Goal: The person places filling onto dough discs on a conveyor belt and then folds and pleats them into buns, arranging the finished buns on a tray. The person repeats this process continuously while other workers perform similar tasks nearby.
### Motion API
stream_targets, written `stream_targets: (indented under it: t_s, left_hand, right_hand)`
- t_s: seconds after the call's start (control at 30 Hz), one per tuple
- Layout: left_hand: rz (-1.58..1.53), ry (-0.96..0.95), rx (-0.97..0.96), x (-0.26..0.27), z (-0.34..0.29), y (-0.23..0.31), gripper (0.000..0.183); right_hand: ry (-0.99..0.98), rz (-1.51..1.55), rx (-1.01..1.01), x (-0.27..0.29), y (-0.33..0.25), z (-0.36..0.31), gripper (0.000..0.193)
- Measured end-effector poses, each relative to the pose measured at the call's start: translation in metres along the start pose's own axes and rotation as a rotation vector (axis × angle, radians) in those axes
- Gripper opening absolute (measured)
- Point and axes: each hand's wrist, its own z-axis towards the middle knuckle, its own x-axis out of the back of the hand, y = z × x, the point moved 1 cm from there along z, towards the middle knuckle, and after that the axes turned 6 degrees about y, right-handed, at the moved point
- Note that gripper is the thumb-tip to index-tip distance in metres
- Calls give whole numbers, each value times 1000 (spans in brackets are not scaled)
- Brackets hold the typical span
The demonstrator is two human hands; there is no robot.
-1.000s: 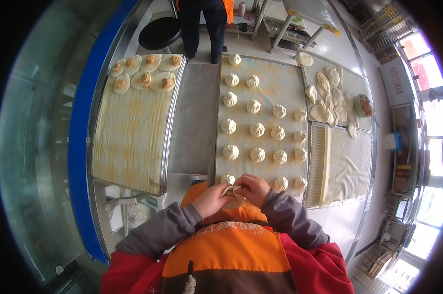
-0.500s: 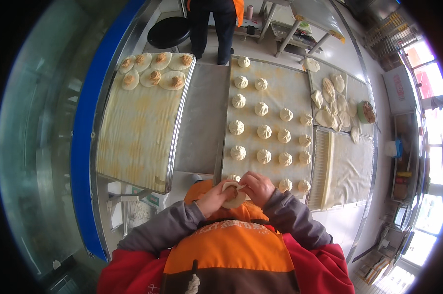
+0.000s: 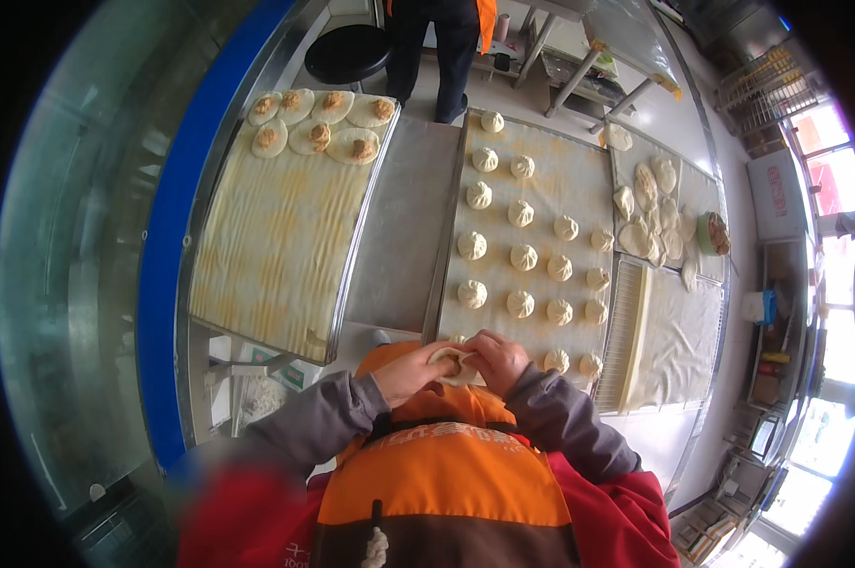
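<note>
Close in front of my apron I hold a half-closed stuffed bun [image 3: 455, 370], its pale dough edge gathered around brown filling. My left hand [image 3: 406, 373] cradles it from the left. The fingers of my right hand [image 3: 497, 360] pinch its rim from the right. Just beyond my hands lies a lined tray [image 3: 564, 161] with rows of pleated buns [image 3: 523, 257]; one at its near end is partly hidden by my hands.
A second lined tray [image 3: 266, 237] at left carries several flat dough wrappers topped with filling [image 3: 359, 147] at its far end. Right of the buns lie plain wrappers [image 3: 669, 222] beside a green bowl [image 3: 711, 235] of filling. A person [image 3: 433, 57] stands beyond, near a black stool [image 3: 347, 55].
The view has shifted slightly, so the trays appear farther right. My hands stay on the bun, with the right fingers still pinching its rim and the dough opening turned a little.
</note>
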Motion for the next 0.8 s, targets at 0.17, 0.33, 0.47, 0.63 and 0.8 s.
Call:
stream_targets:
  t_s: [0.17, 0.33, 0.47, 0.63, 0.8]
  left_hand:
    - [302, 168, -359, -8, -1, -17, 32]
    - [496, 49, -297, 6, 6, -16, 32]
    - [555, -98, -421, 8, 16, 0, 33]
    - [-10, 236, -179, 5, 11, -13, 28]
    - [517, 275, -609, 1, 9, -20, 29]
  right_hand:
    - [63, 97, 89, 0, -5, 3, 15]
    - [-35, -50, 207, 3, -17, 9, 16]
    - [5, 113, 112, 3, -15, 10, 16]
    - [3, -22, 81, -2, -6, 18, 11]
    - [30, 41, 140, -2, -8, 17, 15]
